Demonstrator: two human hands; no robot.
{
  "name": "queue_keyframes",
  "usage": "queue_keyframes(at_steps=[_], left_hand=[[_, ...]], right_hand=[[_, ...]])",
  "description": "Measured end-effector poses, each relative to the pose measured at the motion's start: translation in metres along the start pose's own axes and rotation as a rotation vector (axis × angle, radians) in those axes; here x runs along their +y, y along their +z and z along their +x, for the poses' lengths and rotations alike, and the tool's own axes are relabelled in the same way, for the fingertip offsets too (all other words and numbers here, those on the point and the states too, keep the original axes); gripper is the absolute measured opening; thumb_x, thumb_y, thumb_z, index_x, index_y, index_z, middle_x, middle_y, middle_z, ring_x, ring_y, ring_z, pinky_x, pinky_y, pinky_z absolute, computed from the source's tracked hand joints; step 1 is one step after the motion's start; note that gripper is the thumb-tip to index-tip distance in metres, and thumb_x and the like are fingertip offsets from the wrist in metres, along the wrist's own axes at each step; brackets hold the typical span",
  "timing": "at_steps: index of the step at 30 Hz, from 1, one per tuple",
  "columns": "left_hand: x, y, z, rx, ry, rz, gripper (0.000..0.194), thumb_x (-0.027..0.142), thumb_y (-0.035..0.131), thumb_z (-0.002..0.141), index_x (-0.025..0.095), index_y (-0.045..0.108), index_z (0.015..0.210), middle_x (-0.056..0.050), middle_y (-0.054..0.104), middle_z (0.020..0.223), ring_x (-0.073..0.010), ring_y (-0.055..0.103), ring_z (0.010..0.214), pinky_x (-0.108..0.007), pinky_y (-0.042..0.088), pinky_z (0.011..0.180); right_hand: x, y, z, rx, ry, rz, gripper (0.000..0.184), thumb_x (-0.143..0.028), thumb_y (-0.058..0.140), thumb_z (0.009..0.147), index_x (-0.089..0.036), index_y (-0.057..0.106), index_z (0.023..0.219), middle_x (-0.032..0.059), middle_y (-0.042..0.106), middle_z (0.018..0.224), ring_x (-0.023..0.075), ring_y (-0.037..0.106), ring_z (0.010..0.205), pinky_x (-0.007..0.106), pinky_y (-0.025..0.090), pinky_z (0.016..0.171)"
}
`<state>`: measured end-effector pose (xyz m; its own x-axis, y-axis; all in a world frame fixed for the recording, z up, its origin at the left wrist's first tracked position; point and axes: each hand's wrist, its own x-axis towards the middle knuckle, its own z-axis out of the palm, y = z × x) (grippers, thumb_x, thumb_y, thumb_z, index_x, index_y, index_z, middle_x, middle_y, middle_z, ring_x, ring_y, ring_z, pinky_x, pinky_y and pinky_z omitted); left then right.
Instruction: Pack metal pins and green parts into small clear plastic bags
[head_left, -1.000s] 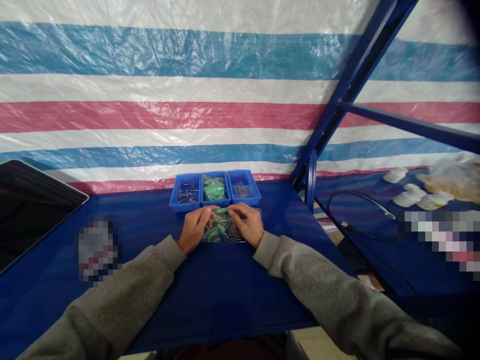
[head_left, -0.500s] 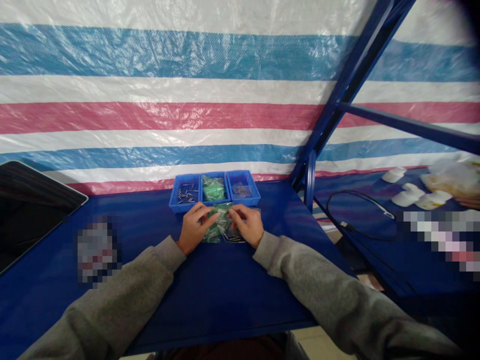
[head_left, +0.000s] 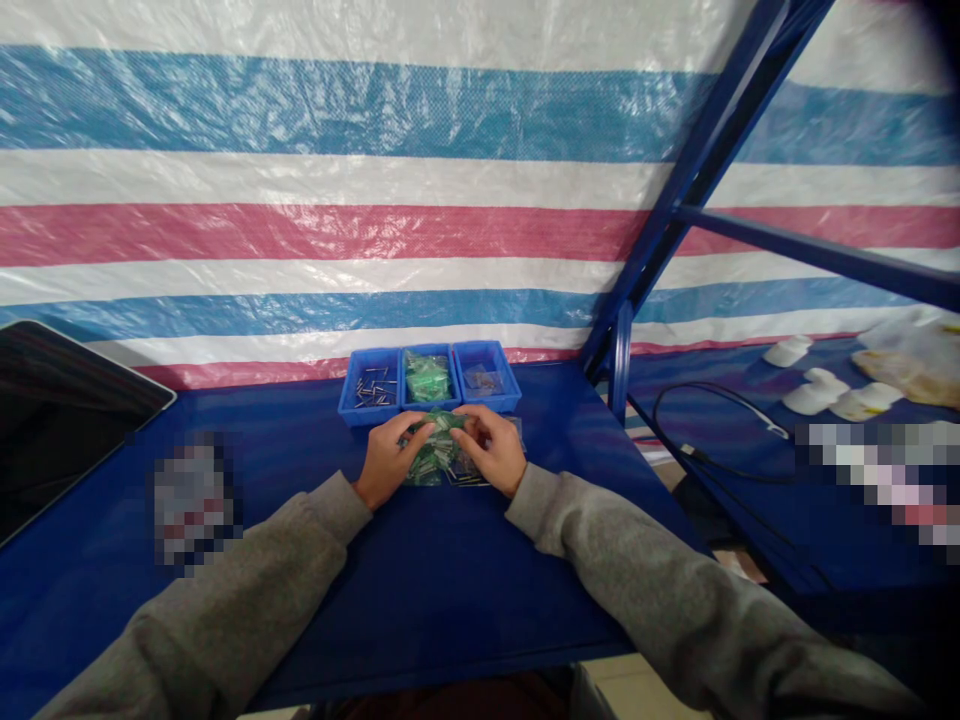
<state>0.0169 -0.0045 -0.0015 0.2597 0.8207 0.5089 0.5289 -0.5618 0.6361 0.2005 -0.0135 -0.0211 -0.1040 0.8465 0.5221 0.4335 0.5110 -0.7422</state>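
A green-tinted clear plastic bag (head_left: pixel 429 462) with small metal pieces inside lies on the blue table before me. My left hand (head_left: pixel 388 455) pinches its upper left edge between thumb and fingers. On the opposite side my right hand (head_left: pixel 491 447) grips the upper right edge the same way. Beneath the right hand is another clear bag (head_left: pixel 471 478) of dark, thin metal parts, partly hidden. Just beyond the hands stand three joined blue bins: the left bin (head_left: pixel 369 410) holds loose screw-like pieces, the middle has green bags (head_left: pixel 427 378), and the right contains a small clear bag (head_left: pixel 484 381).
A black screen (head_left: pixel 67 420) leans at the far left, near a blurred-out item (head_left: pixel 193 500). To the right rises a blue metal frame (head_left: pixel 621 365). Beyond it lie a black cable (head_left: pixel 720 465), white pipe fittings (head_left: pixel 817 390) and a plastic bag (head_left: pixel 915 355). Striped sheeting hangs behind.
Both thumbs have shifted slightly along the green bag's top edge, and the right fingers have curled closer over it. The bins have stayed put.
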Motion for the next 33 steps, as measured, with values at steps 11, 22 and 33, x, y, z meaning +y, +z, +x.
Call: queue_keyframes(at_steps=[11,22,33], left_hand=[[-0.0012,-0.0006,-0.0012,0.039,0.065,0.024,0.020,0.031,0.055,0.083,0.016,0.065,0.092,-0.004,0.067,0.088,-0.0134,0.061,0.071,-0.025,0.049,0.069],[0.0014,-0.0018,0.0000,0.022,0.021,-0.032,0.021,0.032,0.055,0.083,0.018,0.062,0.097,-0.002,0.066,0.092,-0.0129,0.061,0.074,-0.022,0.049,0.067],[0.0002,-0.0022,-0.0008,-0.031,-0.040,-0.093,0.025,0.033,0.057,0.082,0.016,0.062,0.098,-0.001,0.065,0.083,-0.0109,0.060,0.065,-0.020,0.047,0.061]], right_hand=[[0.0005,0.0014,0.0011,-0.052,-0.104,-0.060,0.021,-0.035,0.051,0.086,-0.018,0.062,0.089,0.0021,0.057,0.073,0.0128,0.050,0.061,0.024,0.040,0.061],[0.0013,0.0016,-0.0013,-0.038,-0.019,0.019,0.021,-0.032,0.044,0.089,-0.019,0.058,0.097,0.0025,0.065,0.082,0.0147,0.061,0.072,0.024,0.045,0.066],[0.0067,0.0037,-0.0017,0.060,0.053,0.040,0.021,-0.034,0.044,0.088,-0.019,0.057,0.095,0.0014,0.063,0.073,0.0134,0.059,0.063,0.023,0.046,0.063]])
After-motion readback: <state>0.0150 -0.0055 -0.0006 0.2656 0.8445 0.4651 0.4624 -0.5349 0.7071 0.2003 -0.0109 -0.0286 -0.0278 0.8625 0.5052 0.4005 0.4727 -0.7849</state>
